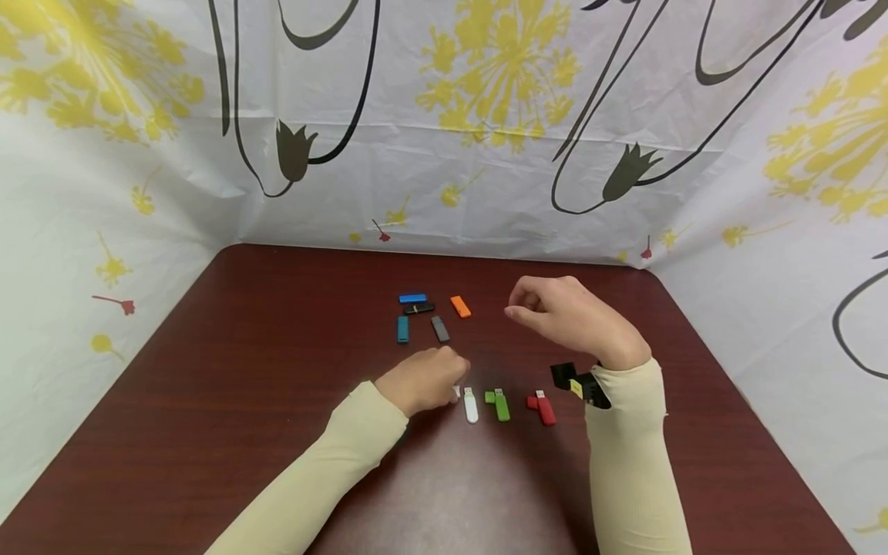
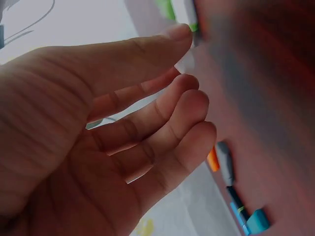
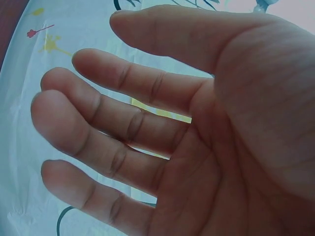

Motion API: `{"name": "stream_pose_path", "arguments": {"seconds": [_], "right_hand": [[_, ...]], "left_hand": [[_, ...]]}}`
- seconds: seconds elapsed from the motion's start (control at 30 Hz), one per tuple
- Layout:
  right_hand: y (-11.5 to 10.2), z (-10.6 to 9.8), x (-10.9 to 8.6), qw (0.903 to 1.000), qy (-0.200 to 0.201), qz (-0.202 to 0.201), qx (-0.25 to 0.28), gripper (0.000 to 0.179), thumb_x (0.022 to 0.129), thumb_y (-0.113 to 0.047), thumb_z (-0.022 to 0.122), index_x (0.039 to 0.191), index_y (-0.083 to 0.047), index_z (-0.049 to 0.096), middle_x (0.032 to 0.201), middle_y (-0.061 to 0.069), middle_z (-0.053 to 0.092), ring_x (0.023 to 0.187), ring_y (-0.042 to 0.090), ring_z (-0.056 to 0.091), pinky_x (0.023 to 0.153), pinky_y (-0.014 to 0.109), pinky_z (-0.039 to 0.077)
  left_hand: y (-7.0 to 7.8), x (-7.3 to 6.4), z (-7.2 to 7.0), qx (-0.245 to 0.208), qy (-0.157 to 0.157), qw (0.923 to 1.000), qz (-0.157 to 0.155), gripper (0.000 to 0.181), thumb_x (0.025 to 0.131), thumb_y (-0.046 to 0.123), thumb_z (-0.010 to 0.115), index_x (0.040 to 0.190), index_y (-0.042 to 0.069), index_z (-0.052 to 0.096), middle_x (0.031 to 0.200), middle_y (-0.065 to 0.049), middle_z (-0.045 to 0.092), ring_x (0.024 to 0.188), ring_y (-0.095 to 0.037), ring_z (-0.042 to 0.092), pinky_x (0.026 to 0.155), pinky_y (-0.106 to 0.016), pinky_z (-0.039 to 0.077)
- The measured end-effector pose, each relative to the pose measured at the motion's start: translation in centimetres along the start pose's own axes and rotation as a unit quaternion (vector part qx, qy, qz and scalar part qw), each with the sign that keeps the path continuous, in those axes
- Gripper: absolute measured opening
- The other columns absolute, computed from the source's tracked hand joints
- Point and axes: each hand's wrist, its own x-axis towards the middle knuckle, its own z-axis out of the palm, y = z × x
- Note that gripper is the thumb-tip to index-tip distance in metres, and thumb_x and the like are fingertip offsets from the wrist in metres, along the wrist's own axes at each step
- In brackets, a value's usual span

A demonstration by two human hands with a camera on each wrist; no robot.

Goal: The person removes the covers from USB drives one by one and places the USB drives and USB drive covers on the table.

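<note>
A glossy, red-brown worktop (image 1: 208, 401) bore two loose groups.
The far one held a blue USB stick (image 1: 412, 298), black stick (image 1: 419, 308), teal stick (image 1: 402, 330), grey stick (image 1: 440, 329) and orange stick (image 1: 461, 307); in the near row, a white stick (image 1: 471, 407), green stick (image 1: 502, 407) and red stick (image 1: 546, 409) lay with metal connectors showing.

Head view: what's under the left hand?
A small white piece, likely a cap, pokes from the left hand beside the white USB stick. The table directly beneath the hand is covered; anything there can't be seen.
</note>
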Motion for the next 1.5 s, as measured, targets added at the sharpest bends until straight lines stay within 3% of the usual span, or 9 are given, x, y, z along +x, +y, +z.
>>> {"name": "stream_pose_path", "arguments": {"seconds": [0.33,1.07,1.3,1.5], "right_hand": [[0.2,0.0,-0.1,1.0,0.0,0.003,-0.001,0.01,0.106,-0.021,0.07,0.108,-0.012,0.074,0.092,-0.001,0.076,0.082,0.013,0.068,0.078,0.038,0.056],[0.2,0.1,-0.1,1.0,-0.003,0.005,0.001,0.012,0.106,-0.023,0.07,0.109,-0.012,0.074,0.092,-0.001,0.076,0.083,0.013,0.067,0.078,0.037,0.056],[0.3,0.1,0.0,1.0,-0.001,0.004,-0.001,0.012,0.106,-0.022,0.07,0.108,-0.012,0.074,0.091,-0.001,0.075,0.082,0.013,0.067,0.077,0.036,0.055],[0.4,0.1,0.1,1.0,-0.004,0.005,0.002,0.012,0.106,-0.023,0.069,0.108,-0.012,0.074,0.094,-0.001,0.076,0.085,0.013,0.068,0.079,0.038,0.056]], "left_hand": [[-0.3,0.4,1.4,-0.012,-0.016,0.9998,0.006,0.025,0.095,0.007,0.082,0.079,0.015,0.065,0.068,0.005,0.053,0.06,-0.008,0.043,0.058,-0.022,0.036],[-0.6,0.6,1.2,-0.055,-0.015,0.9984,0.002,0.015,0.096,0.014,0.084,0.087,0.011,0.073,0.073,0.005,0.062,0.063,-0.007,0.052,0.06,-0.023,0.043],[-1.4,0.2,-1.0,-0.063,-0.006,0.9977,-0.024,0.02,0.103,0.026,0.077,0.095,0.008,0.076,0.074,0.001,0.065,0.062,-0.008,0.055,0.063,-0.025,0.046],[-2.9,-1.1,-3.9,-0.062,0.042,0.9952,-0.064,0.021,0.106,0.027,0.072,0.1,0.008,0.076,0.081,-0.001,0.067,0.065,-0.011,0.055,0.063,-0.027,0.046]]}}
